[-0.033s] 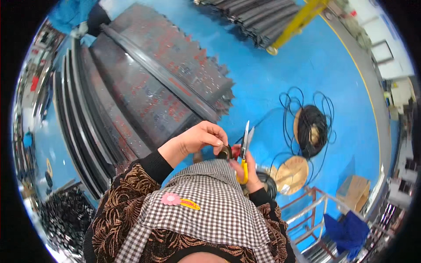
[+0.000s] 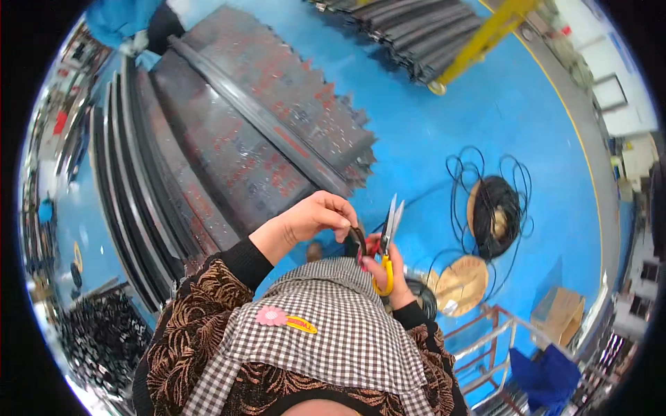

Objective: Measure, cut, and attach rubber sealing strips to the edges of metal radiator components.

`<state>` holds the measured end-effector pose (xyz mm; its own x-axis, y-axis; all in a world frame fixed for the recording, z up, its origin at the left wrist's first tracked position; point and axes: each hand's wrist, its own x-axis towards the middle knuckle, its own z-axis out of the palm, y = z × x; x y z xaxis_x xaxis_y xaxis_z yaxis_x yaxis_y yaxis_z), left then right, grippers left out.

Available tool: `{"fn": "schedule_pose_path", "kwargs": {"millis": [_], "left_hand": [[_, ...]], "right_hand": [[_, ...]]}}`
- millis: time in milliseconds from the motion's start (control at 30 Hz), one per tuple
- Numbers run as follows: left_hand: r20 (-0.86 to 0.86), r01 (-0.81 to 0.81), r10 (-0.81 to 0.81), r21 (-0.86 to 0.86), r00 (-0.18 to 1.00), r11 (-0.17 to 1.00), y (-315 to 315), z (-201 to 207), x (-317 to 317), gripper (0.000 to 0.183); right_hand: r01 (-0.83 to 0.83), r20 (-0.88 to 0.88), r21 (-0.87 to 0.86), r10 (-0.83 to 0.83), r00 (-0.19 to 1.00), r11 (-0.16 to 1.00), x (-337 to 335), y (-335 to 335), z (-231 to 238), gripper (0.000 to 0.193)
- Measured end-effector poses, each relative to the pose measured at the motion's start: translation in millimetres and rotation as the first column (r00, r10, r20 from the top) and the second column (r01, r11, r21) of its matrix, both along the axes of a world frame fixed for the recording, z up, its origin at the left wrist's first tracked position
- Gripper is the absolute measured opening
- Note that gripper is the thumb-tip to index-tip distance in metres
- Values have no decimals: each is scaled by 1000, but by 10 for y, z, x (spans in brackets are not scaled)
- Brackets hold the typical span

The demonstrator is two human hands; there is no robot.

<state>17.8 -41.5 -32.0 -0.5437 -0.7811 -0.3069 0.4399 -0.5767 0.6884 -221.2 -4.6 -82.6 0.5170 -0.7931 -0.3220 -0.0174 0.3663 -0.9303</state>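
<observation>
In front of my checked apron (image 2: pixel 322 298), my left hand (image 2: pixel 312 215) pinches the upper end of a short, dark curved strip (image 2: pixel 357 239) between thumb and fingertips. The strip's lower end reaches the fingers of my right hand (image 2: pixel 388 267), where something red shows; what the red thing is I cannot make out. My right hand is also closed around a pair of scissors (image 2: pixel 390 232) with yellow handles. Their blades point away from me and stand slightly apart. A thin black cord (image 2: pixel 423 196) runs behind the scissors toward the coils.
Long dark profiles (image 2: pixel 250 114) lie stacked at left, and more profiles (image 2: pixel 416 35) lie beside a yellow bar (image 2: pixel 479 45). At right on the blue floor are a coil of black cord (image 2: pixel 496 215), a round wooden disc (image 2: pixel 461 284), a cardboard box (image 2: pixel 558 312) and a metal frame (image 2: pixel 496 340).
The dark strip, bunched between my hands before, now hangs more stretched out from my left fingertips to my right hand. The scissors' blades have tilted slightly to the right.
</observation>
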Motion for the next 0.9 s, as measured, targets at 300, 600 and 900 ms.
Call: {"fn": "schedule_pose_path", "kwargs": {"millis": [300,600,900], "left_hand": [[731,-311,196,-495,-654,811,299,-432,1282,36],[514,-556,-471,-14,-717,831,879,-932,1738,20],[425,-161,-97,-118,-900,980,195,-947,1038,15]], "right_hand": [[-203,287,374,96,953,905,115,-754,-36,51],[-479,113,255,466,877,840,117,-1363,219,48],[-540,76,222,538,840,812,48,-1509,173,43]]}}
